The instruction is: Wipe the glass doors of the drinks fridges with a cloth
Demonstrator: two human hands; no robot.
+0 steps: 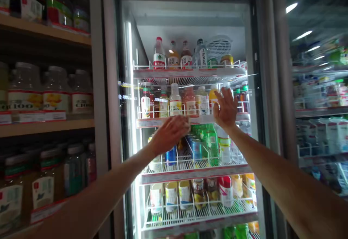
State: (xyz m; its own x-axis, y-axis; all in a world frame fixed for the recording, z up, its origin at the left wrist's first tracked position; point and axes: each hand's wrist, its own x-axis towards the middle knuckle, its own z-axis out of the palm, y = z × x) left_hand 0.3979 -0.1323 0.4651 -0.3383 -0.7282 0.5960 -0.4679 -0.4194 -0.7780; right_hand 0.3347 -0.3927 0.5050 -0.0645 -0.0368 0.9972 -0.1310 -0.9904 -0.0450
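Both my arms reach into the lit drinks fridge. My left hand (172, 132) is in front of the second shelf's edge, below a clear bottle with a yellow-and-white label (175, 103). Motion blurs its fingers, so whether they hold anything is unclear. To the right, my right hand (226, 108) is raised with fingers apart, before the second-shelf bottles and beside an orange drink bottle (213, 96). Whether it touches a bottle cannot be made out. Beneath the hands, the third shelf holds green bottles (212, 143), a blue can (171, 155) and a clear bottle with a yellow-green label (224, 148).
Several bottles, including a red-capped one (159, 54), stand on the top wire shelf (190, 73). Cans and bottles line a lower shelf (201, 221). Wooden shelves (49, 126) with jars and bottles are on the left. Another glass-fronted fridge (318, 112) is on the right.
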